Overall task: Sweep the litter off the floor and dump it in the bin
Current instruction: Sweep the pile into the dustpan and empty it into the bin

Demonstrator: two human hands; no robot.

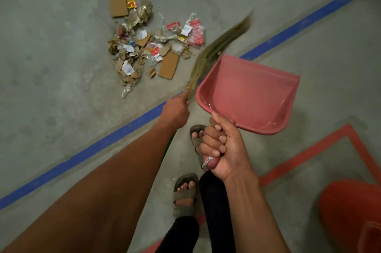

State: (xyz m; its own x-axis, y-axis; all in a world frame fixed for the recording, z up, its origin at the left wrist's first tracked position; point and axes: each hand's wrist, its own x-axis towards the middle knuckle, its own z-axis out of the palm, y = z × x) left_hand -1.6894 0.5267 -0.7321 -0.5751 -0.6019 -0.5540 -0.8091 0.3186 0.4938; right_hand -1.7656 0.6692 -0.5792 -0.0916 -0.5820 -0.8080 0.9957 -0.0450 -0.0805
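A heap of litter (144,44), cardboard scraps, paper bits and plastic wrappers, lies on the concrete floor ahead and to the left. My left hand (176,111) grips a grass broom (216,53) near its base; the bristles fan up and to the right, blurred, just right of the heap. My right hand (221,151) holds the handle of a pink dustpan (247,92), which is lifted off the floor with nothing in it. An orange bin (350,215) sits at the lower right, cut off by the frame edge.
A blue tape line (103,143) runs diagonally across the floor between me and the heap. A red tape outline (309,151) marks the floor around the bin. My two sandalled feet (185,193) stand below the dustpan.
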